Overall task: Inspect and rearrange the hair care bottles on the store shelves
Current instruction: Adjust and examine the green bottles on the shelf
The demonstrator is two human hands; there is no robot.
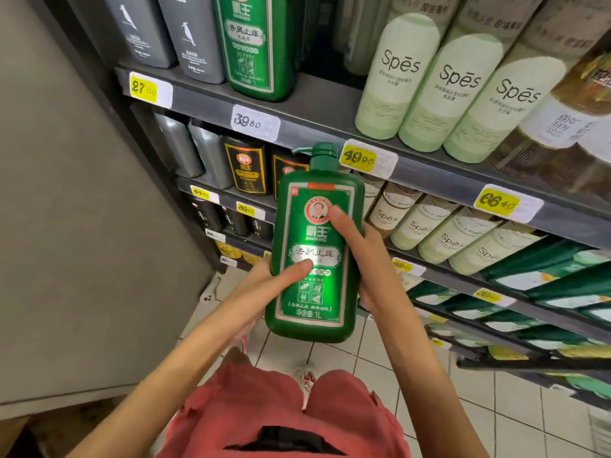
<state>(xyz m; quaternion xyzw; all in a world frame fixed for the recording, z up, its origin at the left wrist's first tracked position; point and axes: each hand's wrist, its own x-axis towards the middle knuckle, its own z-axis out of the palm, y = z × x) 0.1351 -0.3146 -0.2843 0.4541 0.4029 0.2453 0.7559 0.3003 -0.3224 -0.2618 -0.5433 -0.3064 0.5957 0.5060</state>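
Gripping the bottle between both hands, the person is holding it in the air in front of the shelves, pump cap at the top and front label facing the camera. Its long axis is running nearly vertical, with the cap leaning slightly toward the racks. The left hand is clasping the lower left edge, its thumb lying across the middle of the label while the fingers are wrapping out of sight behind. The right hand is clasping the right edge a little higher, its thumb reaching up beside the round portrait; its fingers too are hiding behind the body. Both hands are closing firmly round the bottle and carrying nothing else.

The relation that matters is lying up and ahead. A twin is standing on the upper shelf, above and slightly left of the held one, over the 39.80 tag, with a dark space between it and the pale bottles. Judging by this, the inspecting step is under way, and any restocking is likely calling for a lift up and forward with the cap kept on top. The left hand is sitting a shade nearer that spot.
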